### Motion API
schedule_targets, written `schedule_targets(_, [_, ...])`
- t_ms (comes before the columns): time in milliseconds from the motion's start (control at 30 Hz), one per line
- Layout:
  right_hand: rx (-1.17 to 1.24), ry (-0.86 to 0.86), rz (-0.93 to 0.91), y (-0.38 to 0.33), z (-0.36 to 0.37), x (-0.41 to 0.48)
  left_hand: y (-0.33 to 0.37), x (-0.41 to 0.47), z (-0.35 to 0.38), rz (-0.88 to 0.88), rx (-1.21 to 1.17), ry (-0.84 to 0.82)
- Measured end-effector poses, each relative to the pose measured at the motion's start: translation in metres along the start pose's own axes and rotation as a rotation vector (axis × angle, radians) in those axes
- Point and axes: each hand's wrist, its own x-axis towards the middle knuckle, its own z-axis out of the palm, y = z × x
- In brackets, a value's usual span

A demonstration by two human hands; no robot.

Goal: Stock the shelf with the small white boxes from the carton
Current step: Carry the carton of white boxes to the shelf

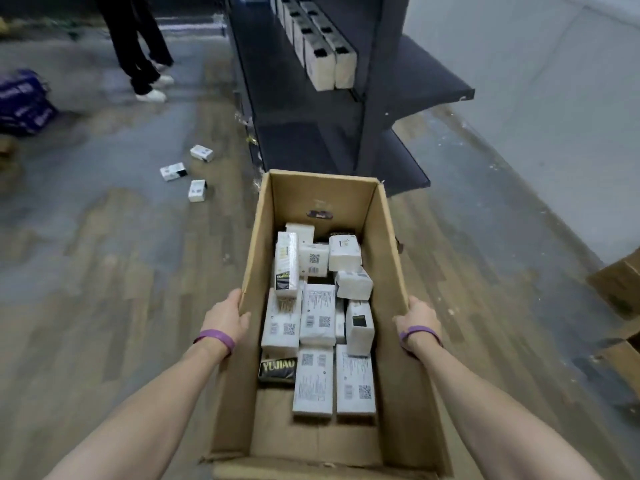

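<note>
An open brown carton (388, 258) is in front of me, held above the wooden floor. Several small white boxes (317, 315) lie jumbled inside it. My left hand (227, 318) grips the carton's left wall at the rim. My right hand (417, 322) grips the right wall. Both wrists wear purple bands. Just beyond the carton stands a dark grey shelf unit (367, 109). A double row of white boxes (322, 50) stands on its upper shelf. The lower shelf (304, 143) looks bare.
Three white boxes (197, 171) lie loose on the floor to the left. A person's legs (142, 46) stand at the back left. Purple packs (24, 105) sit at the far left. More cartons (620, 292) are at the right edge, below a white wall.
</note>
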Motion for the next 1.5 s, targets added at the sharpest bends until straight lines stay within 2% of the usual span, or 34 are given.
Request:
schedule_targets(233, [-0.011,-0.067,-0.096,-0.174,0.119,-0.093,-0.2,0.011,-0.109,-0.093,0.021,0.055])
schedule_targets(400, [-0.01,-0.108,-0.216,-0.308,0.166,-0.119,-0.297,0.049,-0.194,-0.165,0.034,0.135])
schedule_targets(633, [-0.005,-0.098,-0.312,-0.477,0.221,-0.083,-0.378,0.145,-0.288,-0.222,0.036,0.22])
schedule_targets(933, [0.081,-0.144,-0.36,-0.705,0.294,0.036,-0.441,0.362,-0.394,-0.3,-0.018,0.243])
schedule_targets(1100, [0.064,-0.143,-0.28,-0.785,0.306,0.08,-0.447,0.467,-0.451,-0.262,0.008,0.171])
schedule_targets(1200, [0.116,-0.108,-0.165,-0.818,0.314,0.112,-0.443,0.555,-0.471,-0.148,0.067,0.096])
schedule_targets(1333, [0.158,-0.018,0.036,-0.827,0.333,0.145,-0.429,0.672,-0.46,-0.001,0.133,-0.051])
schedule_targets(1500, [0.236,0.104,0.335,-0.821,0.384,0.152,-0.41,0.788,-0.417,0.301,0.188,-0.222])
